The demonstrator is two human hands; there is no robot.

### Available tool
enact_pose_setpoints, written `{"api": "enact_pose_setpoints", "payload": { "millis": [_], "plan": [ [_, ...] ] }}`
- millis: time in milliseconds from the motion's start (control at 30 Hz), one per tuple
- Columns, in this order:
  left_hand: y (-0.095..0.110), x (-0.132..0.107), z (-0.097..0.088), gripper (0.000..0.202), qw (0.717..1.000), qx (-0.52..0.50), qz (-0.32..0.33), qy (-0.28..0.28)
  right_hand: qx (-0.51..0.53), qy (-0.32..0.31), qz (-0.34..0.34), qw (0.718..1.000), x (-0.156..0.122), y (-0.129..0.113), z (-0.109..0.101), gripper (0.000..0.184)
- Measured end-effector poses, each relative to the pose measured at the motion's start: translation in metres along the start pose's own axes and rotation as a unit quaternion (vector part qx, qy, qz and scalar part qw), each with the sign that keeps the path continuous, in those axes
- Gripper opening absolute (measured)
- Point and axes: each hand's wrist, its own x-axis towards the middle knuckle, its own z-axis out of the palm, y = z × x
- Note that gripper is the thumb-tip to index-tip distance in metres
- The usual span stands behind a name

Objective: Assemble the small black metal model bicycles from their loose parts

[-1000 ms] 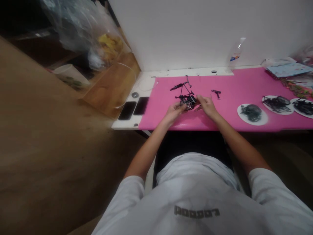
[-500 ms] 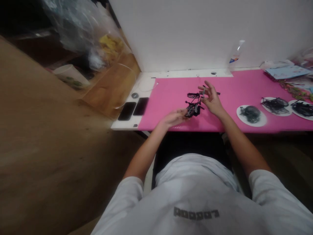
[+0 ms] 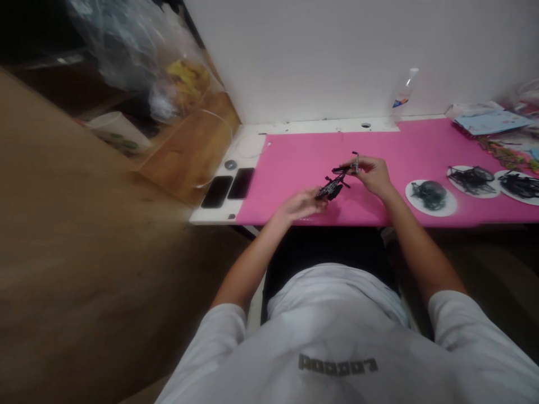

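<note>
A small black model bicycle (image 3: 336, 185) is held between my two hands, tilted just above the pink table cover (image 3: 295, 163). My left hand (image 3: 306, 204) is closed on its lower left end, around the wheel. At the upper right end, beside the handlebar, my right hand (image 3: 373, 173) grips the bicycle with bent fingers. The handlebar stands up in front of those fingertips. Fingers hide parts of both ends, and fine details are too small to make out.
White plates (image 3: 450, 206) with dark small parts stand to the right. Two black phones (image 3: 217, 192) lie at the table's left edge. A clear bottle (image 3: 405, 92) stands by the wall, and a light blue packet (image 3: 492, 121) lies at the back right.
The bicycle has turned, its wheel now seen more edge-on. My right hand, whose fingers were spread by the handlebar, has lowered and closed on that end. My left hand keeps its hold.
</note>
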Motion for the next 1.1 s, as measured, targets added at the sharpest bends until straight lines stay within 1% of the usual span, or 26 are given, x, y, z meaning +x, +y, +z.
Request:
{"api": "enact_pose_setpoints", "payload": {
  "millis": [100,133,233,333,467,533,667,767,867,933,1000,1100],
  "plan": [
    [0.000,0.002,-0.003,0.018,1.000,-0.017,-0.005,0.020,-0.012,-0.010,0.013,1.000,-0.001,-0.005,-0.002,0.030],
    [0.000,0.003,-0.005,0.018,0.999,-0.023,-0.007,0.025,-0.015,-0.019,0.016,1.000,-0.001,-0.007,-0.003,0.033],
    [0.001,0.004,-0.009,0.028,0.999,-0.047,-0.016,0.022,-0.031,-0.046,0.018,0.998,-0.002,-0.013,-0.008,0.039],
    [0.001,0.006,-0.011,0.031,0.996,-0.077,-0.027,0.024,-0.053,-0.069,0.018,0.996,-0.004,-0.016,-0.015,0.037],
    [0.001,0.009,-0.012,0.019,0.994,-0.095,-0.032,0.047,-0.062,-0.106,0.032,0.992,-0.006,-0.020,-0.023,0.032],
    [0.001,0.010,-0.013,0.013,0.994,-0.090,-0.033,0.057,-0.070,-0.107,0.038,0.991,-0.007,-0.021,-0.025,0.032],
    [0.002,0.013,-0.016,0.028,0.993,-0.089,-0.028,0.073,-0.083,-0.065,0.043,0.993,-0.007,-0.016,-0.028,0.035],
    [0.002,0.015,-0.020,0.038,0.993,-0.077,-0.038,0.079,-0.079,-0.023,0.052,0.995,-0.004,-0.006,-0.033,0.040],
    [-0.001,0.017,-0.027,0.046,0.994,-0.065,-0.033,0.082,-0.084,0.008,0.054,0.995,0.000,0.006,-0.043,0.043],
    [-0.003,0.019,-0.033,0.044,0.994,-0.051,-0.037,0.094,-0.096,0.030,0.049,0.994,0.002,0.014,-0.052,0.043],
    [-0.006,0.021,-0.038,0.037,0.992,-0.047,-0.030,0.114,-0.113,0.052,0.043,0.991,0.004,0.021,-0.061,0.041],
    [-0.009,0.023,-0.043,0.034,0.993,-0.038,-0.014,0.111,-0.136,0.095,0.042,0.985,0.008,0.029,-0.076,0.038]
  ]
}}
